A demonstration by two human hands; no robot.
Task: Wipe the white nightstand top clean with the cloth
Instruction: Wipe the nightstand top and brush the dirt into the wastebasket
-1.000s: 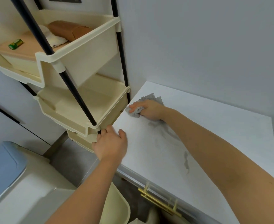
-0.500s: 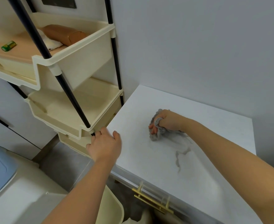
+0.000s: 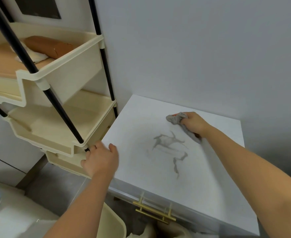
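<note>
Your right hand [image 3: 194,123] clenches one grey cloth [image 3: 175,118] on the nightstand [image 3: 209,186] top, near its back edge; your left hand [image 3: 101,158] grips its left edge. Two grey smears [image 3: 167,142] mark its middle.

Left hand [image 3: 101,158] out front, palm down, fingers hooked over the nightstand [image 3: 209,177] edge; right arm stretched long, right hand [image 3: 193,123] fisted round the cloth [image 3: 176,118].
</note>
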